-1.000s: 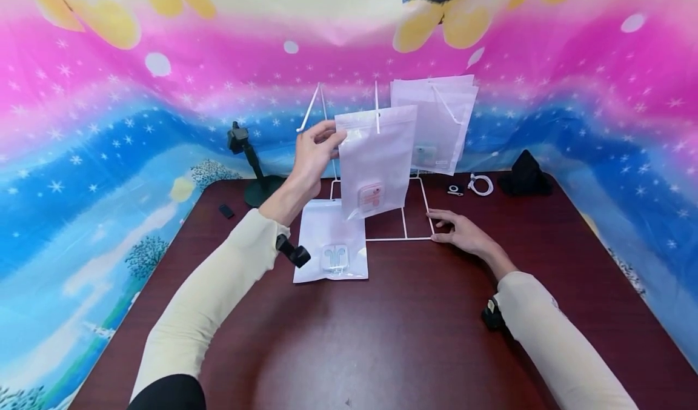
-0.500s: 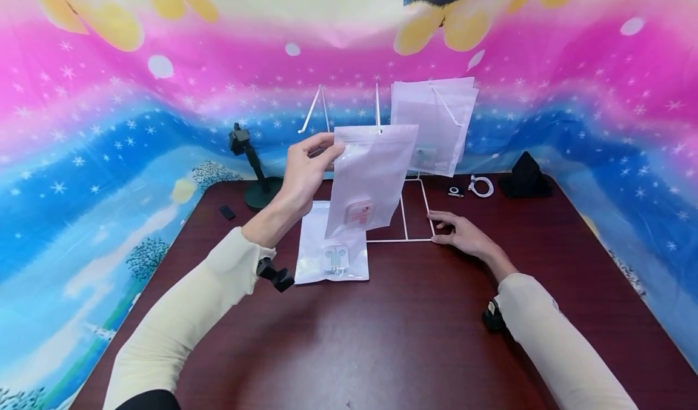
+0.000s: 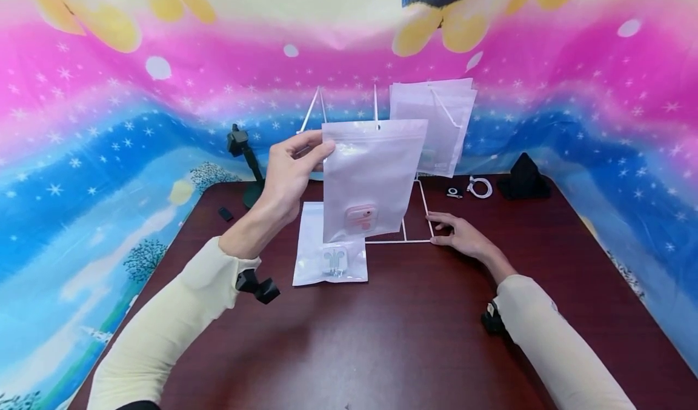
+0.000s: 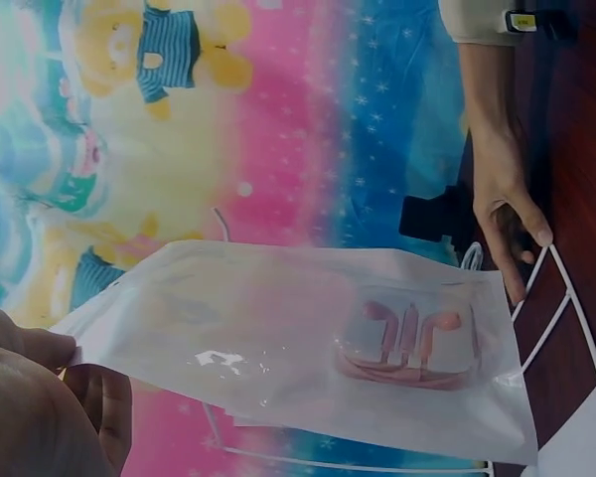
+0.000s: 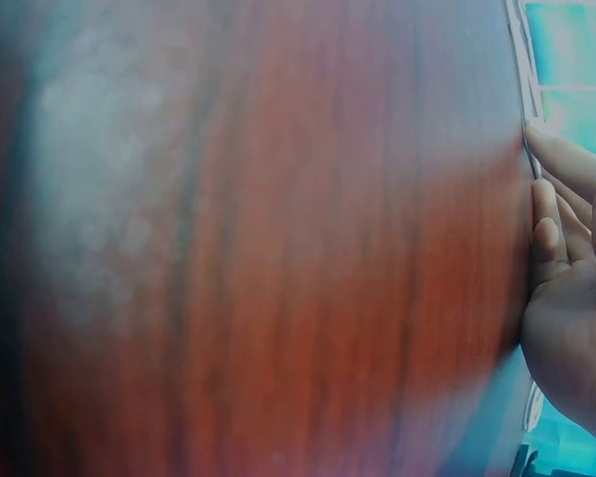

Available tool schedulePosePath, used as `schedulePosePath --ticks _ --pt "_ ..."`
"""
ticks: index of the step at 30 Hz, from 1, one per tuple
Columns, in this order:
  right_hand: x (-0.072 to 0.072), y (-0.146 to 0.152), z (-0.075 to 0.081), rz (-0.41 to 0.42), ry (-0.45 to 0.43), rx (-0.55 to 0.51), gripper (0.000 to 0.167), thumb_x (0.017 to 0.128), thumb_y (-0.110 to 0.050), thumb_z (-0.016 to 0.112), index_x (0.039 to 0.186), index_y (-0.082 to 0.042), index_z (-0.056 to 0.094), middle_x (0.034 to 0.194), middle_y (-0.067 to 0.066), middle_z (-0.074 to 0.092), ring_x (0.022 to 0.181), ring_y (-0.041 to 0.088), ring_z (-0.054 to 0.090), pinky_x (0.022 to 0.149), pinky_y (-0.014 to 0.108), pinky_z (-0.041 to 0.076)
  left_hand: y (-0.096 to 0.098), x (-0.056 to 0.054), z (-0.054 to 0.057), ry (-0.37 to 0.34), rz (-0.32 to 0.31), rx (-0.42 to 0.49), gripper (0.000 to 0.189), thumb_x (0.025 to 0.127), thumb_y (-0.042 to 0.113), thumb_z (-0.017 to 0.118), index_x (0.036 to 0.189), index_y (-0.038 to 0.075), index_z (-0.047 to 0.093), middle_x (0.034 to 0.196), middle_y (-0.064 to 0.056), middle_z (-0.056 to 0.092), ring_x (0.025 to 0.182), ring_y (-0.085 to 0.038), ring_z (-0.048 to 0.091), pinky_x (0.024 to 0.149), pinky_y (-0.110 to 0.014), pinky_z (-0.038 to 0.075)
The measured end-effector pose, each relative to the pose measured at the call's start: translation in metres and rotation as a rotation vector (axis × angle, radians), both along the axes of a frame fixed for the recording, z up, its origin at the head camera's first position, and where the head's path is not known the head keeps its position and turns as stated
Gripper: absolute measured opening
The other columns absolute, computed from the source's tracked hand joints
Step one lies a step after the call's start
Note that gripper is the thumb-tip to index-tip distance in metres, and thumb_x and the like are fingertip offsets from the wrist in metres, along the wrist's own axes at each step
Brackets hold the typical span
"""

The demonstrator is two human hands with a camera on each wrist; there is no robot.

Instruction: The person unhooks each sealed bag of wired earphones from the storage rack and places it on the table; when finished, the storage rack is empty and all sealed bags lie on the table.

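Observation:
My left hand (image 3: pixel 291 171) pinches the upper left corner of a white zip bag (image 3: pixel 373 168) between thumb and fingers. Pink earphones in a clear case (image 4: pixel 407 338) show through the bag's lower part. The bag's punched hole is right at the tip of the middle hook (image 3: pixel 375 104) of a white wire display rack (image 3: pixel 392 241). My right hand (image 3: pixel 463 237) holds the rack's front right base corner, thumb at the front wire and fingers along the side wire. A second zip bag (image 3: pixel 311 246) with white earphones lies flat on the table, partly behind the held bag.
More white zip bags (image 3: pixel 455 137) hang on the right hook; the left hook (image 3: pixel 309 110) carries none. Behind stand a black stand (image 3: pixel 251 162), a coiled white cable (image 3: pixel 480 188), a small clip-on player (image 3: pixel 454 192) and a dark triangular object (image 3: pixel 525 177). A printed cloth (image 3: pixel 218 83) surrounds the table.
My left hand has drawn the pink-earphone bag down and toward me, then turned it more face-on; its hole has slid along the hook to the tip. The right hand has stayed put.

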State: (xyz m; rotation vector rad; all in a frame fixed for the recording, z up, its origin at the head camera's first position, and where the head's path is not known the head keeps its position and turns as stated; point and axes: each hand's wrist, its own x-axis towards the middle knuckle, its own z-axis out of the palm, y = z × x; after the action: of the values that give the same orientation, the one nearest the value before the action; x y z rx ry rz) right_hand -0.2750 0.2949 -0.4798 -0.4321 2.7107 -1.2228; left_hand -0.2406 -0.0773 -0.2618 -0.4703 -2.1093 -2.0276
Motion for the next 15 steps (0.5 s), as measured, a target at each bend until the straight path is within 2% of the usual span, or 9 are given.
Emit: schedulePosePath --ticks 7,15 --pt "-0.001 0.003 0.000 0.004 0.020 -0.001 0.062 0.100 -0.013 0.070 0.157 -0.006 0.045 0.163 0.017 0.039 0.130 0.038 0.052 0.106 0.054 0.042 -0.016 0.007 0.008 0.033 0.020 0.060 0.027 0.096 0.017 0.077 0.121 0.006 0.077 0.104 0.002 0.075 0.092 -0.016 0.066 0.081 -0.030 0.056" --pt "-0.001 0.002 0.001 0.008 -0.002 -0.011 0.062 0.100 -0.013 0.070 0.157 -0.008 0.046 0.163 0.017 0.038 0.131 0.038 0.052 0.109 0.056 0.042 -0.051 0.022 0.007 0.038 0.059 0.101 0.024 0.094 0.016 0.080 0.116 0.008 0.080 0.105 -0.002 0.075 0.091 -0.016 0.068 0.081 -0.028 0.057"
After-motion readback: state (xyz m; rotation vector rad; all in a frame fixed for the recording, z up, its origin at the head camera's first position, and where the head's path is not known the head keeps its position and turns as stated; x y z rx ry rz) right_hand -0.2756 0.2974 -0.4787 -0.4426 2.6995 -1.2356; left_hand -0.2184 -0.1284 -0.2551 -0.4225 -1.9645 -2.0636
